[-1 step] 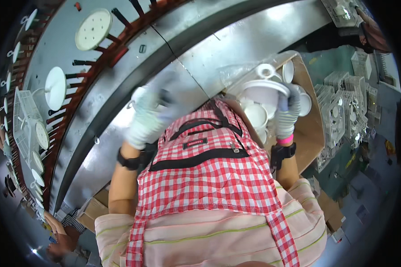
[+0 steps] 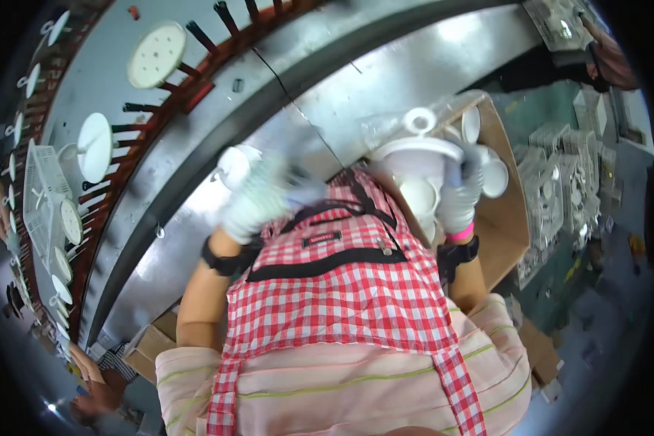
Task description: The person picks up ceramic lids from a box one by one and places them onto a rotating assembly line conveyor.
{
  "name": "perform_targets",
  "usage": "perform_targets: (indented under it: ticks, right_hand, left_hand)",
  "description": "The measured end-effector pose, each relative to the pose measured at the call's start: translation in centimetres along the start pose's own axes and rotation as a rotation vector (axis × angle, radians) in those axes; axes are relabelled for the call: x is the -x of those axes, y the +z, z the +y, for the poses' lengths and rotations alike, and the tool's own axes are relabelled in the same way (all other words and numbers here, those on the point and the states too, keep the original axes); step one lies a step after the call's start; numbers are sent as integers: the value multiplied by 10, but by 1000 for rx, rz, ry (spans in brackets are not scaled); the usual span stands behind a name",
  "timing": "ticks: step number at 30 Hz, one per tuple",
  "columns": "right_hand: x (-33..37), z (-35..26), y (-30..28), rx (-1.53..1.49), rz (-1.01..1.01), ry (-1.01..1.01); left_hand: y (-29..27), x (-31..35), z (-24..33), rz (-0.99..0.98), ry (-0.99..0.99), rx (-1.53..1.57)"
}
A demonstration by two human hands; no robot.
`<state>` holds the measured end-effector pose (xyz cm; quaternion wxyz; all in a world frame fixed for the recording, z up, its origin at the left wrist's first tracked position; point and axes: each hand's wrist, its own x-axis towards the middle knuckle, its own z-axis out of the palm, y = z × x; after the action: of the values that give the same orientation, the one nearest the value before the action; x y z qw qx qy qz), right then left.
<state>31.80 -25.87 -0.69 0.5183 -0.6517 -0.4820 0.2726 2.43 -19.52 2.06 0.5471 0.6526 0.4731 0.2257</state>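
Observation:
My right hand [image 2: 461, 192], in a pale glove with a pink band at the wrist, grips the right side of a white round piece with a ring on it [image 2: 419, 149]. That piece is tilted over an open cardboard box [image 2: 505, 218] lined with clear plastic. Inside the box lie several other white round pieces, one a white disc [image 2: 495, 178] beside my right hand. My left hand [image 2: 261, 196], gloved too, is smeared by motion above the metal table, and its fingers cannot be made out. Just behind it on the table is another white piece [image 2: 234, 167], partly covered by the hand.
A metal table [image 2: 392, 69] curves across the front. Beyond it runs a rack line with dark red pegs [image 2: 134, 127], white discs [image 2: 94, 147] and a white basket [image 2: 42, 189]. Clear plastic trays [image 2: 559, 182] are stacked at right. Other people work at far left and upper right.
My left hand has moved right, toward the apron, uncovering more of the white piece behind it. My right hand and the ringed piece have shifted slightly left.

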Motion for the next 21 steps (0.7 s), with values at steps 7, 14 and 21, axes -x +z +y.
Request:
perform_targets:
  ticks: [7,14,21]
  right_hand:
    - [-2,-37,33,-123,-665,-103]
    - [-68,-37,84,-229,-748,145]
    - [-246,-75,168,181,-113,-539]
  left_hand:
    - [13,-37,3,-348,13,-140]
    - [-10,-68,37,-7,448,-852]
    - [-89,-133,46,493,373,-493]
